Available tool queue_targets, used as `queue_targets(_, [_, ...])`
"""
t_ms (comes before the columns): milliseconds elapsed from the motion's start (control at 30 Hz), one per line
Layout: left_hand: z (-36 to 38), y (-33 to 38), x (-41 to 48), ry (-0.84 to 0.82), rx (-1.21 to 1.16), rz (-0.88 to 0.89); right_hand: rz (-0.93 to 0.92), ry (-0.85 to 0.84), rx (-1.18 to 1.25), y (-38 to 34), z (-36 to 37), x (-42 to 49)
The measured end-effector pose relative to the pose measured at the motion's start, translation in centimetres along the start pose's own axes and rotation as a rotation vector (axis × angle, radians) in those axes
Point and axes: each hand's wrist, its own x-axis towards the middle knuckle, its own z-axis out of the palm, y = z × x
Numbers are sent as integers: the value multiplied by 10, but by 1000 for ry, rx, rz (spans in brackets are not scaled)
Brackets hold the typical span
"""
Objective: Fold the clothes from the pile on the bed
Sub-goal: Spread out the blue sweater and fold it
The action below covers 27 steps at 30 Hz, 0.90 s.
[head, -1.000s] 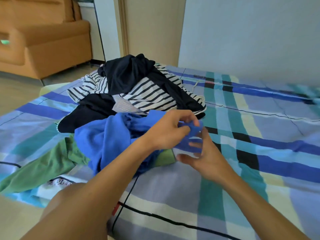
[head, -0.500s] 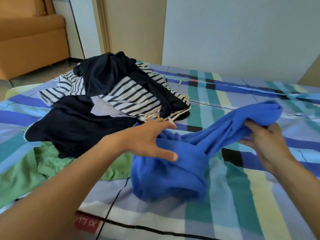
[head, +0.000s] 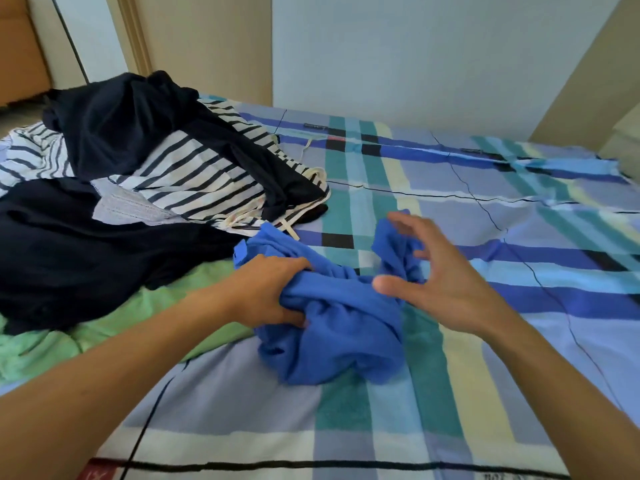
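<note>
A crumpled blue garment (head: 339, 327) lies in the middle of the bed, just right of the pile. My left hand (head: 270, 292) grips a bunch of its cloth at the left side, fingers curled into the fabric. Spread and relaxed, my right hand (head: 436, 275) hovers over the garment's right part and holds nothing. The pile (head: 145, 188) at the left holds dark navy clothes, a black-and-white striped piece (head: 194, 178) and a green garment (head: 104, 334) underneath.
The bed has a plaid sheet (head: 485, 244) of blue, teal and cream that stretches open to the right and front. A pale wall (head: 415, 64) stands behind the bed. An orange sofa (head: 17, 57) shows at the far left.
My right hand let go of the blue garment's stretched end and opened above it. The garment dropped into a heap. My left hand went from flat on it to gripping it.
</note>
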Motion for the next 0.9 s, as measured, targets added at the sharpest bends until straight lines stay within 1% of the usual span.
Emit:
queue_targets(33, [2,0,3,16,-68,1,46,-218,-4,-1,7,-3])
queue_targets(67, [2,1,5,40,-149,1,85,-380,-62,0,14,-6])
queue_targets(100, [2,1,8,79,-234,5,107,-457,-146,3,20,-7])
queue_targets(133, [0,4,9,135,-315,-1,107,-454,-213,6,26,-7])
queue_targets(200, [-9,11,12,290,-459,-47,70,-324,-188,8,31,-2])
queue_targets(267, [-21,16,15,457,-581,-105,50,-107,-77,6,28,8])
queue_targets(300, [-27,18,15,509,-646,-137,45,31,-25,6,23,14])
queue_targets(367, [-36,22,14,523,-820,-181,31,304,51,3,13,25])
queue_targets(433, [-40,25,11,468,-927,-183,50,511,104,-1,5,33])
queue_targets(500, [-38,30,7,387,-891,-129,111,628,193,-4,2,37])
queue_targets(533, [-36,34,6,330,-847,-93,137,644,256,-7,2,38])
queue_targets(600, [-30,44,3,217,-734,-26,169,608,363,-11,6,38])
queue_targets(633, [-27,48,3,193,-666,3,173,572,391,-13,9,36])
queue_targets(667, [-24,49,3,212,-601,20,165,535,407,-14,11,35])
queue_targets(733, [-25,50,4,367,-474,-16,125,491,382,-17,8,30])
queue_targets(800, [-32,44,4,575,-383,-129,58,498,268,-21,-1,26])
queue_targets(900, [-51,33,3,817,-342,-320,-20,585,-86,-21,-16,20])
